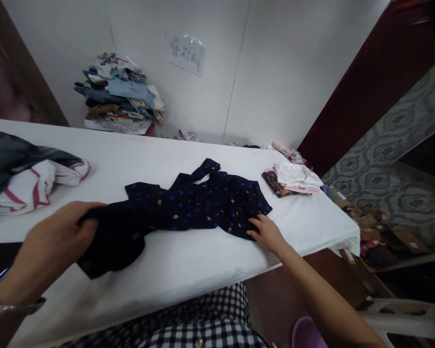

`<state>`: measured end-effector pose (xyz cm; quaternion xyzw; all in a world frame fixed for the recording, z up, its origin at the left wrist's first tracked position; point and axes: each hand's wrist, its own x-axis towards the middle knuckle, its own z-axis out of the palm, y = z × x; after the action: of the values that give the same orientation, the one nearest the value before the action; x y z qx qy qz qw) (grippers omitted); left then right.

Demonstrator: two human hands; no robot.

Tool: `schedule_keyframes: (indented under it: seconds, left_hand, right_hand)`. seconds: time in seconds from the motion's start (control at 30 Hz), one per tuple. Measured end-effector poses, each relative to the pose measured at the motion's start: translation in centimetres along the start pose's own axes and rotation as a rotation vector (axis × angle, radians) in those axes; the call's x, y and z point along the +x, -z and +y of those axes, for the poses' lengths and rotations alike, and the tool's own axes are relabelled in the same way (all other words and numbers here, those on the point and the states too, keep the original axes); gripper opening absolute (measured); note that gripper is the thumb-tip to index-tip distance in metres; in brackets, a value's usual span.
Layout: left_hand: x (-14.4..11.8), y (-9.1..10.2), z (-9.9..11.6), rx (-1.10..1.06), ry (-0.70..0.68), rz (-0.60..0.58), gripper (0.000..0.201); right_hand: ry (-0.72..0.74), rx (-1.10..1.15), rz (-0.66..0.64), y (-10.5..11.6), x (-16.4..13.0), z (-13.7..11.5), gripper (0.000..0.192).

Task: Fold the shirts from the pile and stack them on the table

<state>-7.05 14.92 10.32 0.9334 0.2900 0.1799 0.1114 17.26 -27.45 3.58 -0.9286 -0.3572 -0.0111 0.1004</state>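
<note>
A dark navy shirt (195,205) with blue and yellow spots lies crumpled across the white-covered table (188,261). My left hand (63,237) is closed around one end of it and lifts that part a little; the cloth there bunches and hangs in shadow. At the other end, my right hand (266,234) pinches the shirt's near corner between thumb and fingers, low over the tabletop. One sleeve sticks out toward the back of the table. A bangle circles my left wrist.
Loose clothes, among them a white garment with red stripes (36,188), lie at the left. Folded garments (297,179) are stacked at the right end. A tall clothes pile (123,96) stands by the wall. Cardboard boxes (373,222) and a purple basin (306,333) are beyond the table's right edge.
</note>
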Motion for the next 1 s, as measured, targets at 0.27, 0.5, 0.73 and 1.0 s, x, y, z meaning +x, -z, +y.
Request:
schedule_keyframes:
  seconds: [0.27,0.5,0.73,1.0]
  left_hand:
    - [-2.1,2.8,0.2,-0.169,0.094,0.151,0.048]
    - [-2.6,1.0,-2.3,-0.193,0.309,0.049,0.051]
    - [-2.3,0.8,-1.7,-0.193,0.311,-0.161,0.063]
    - [-3.5,-1.5,-1.1,-0.126,-0.049,-0.592,0.06]
  right_hand:
    - [-0.175,0.346,0.281,1.2,0.2,2.9,0.038]
    - [0.109,0.201,0.059,-1.0,-3.1,0.6,0.043]
    - [-0.171,0.428,0.313,1.4,-1.8,3.3,0.027]
    - [-0.491,0.608,0.194,2.7,-0.9,6.5,0.023]
